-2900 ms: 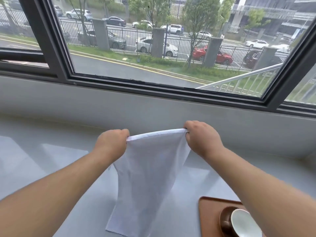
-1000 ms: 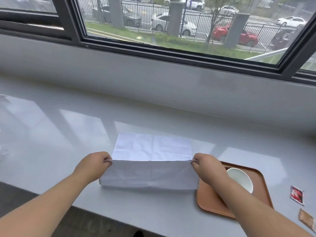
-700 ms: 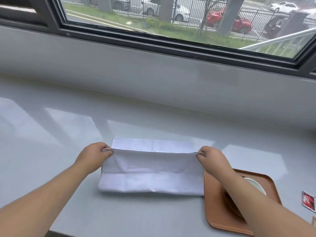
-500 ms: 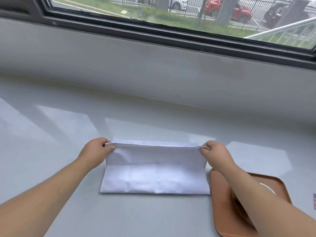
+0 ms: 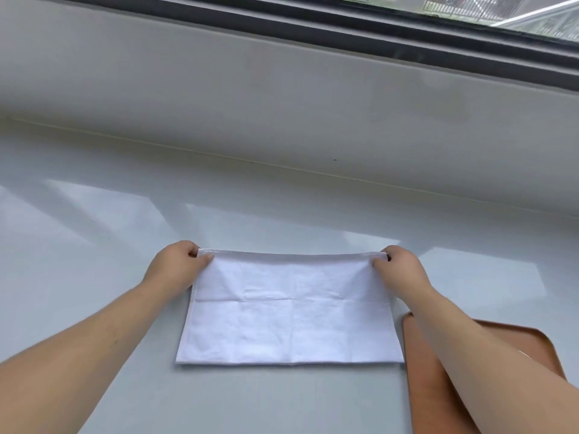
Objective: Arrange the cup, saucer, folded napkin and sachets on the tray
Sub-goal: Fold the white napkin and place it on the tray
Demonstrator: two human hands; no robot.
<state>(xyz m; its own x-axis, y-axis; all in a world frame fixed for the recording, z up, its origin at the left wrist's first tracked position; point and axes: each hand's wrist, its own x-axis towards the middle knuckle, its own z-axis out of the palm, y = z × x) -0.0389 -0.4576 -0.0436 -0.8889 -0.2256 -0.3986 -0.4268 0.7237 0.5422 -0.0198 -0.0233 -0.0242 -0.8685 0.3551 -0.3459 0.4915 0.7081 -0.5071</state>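
A white napkin (image 5: 288, 311) lies flat on the grey counter, folded in half into a wide rectangle. My left hand (image 5: 178, 266) pinches its far left corner and my right hand (image 5: 401, 267) pinches its far right corner, both at the doubled far edge. A brown tray (image 5: 419, 364) sits just right of the napkin, mostly hidden under my right forearm. A sliver of the white cup (image 5: 524, 355) shows past the arm. The saucer and sachets are out of sight.
The glossy grey counter (image 5: 94, 245) stretches left and toward the wall. A grey wall ledge (image 5: 282, 104) rises behind it under a dark window frame (image 5: 376, 29).
My hands carried the napkin's near edge up and over to the far edge and laid it down, so the cloth now lies flat, folded in half. The view tilted downward.
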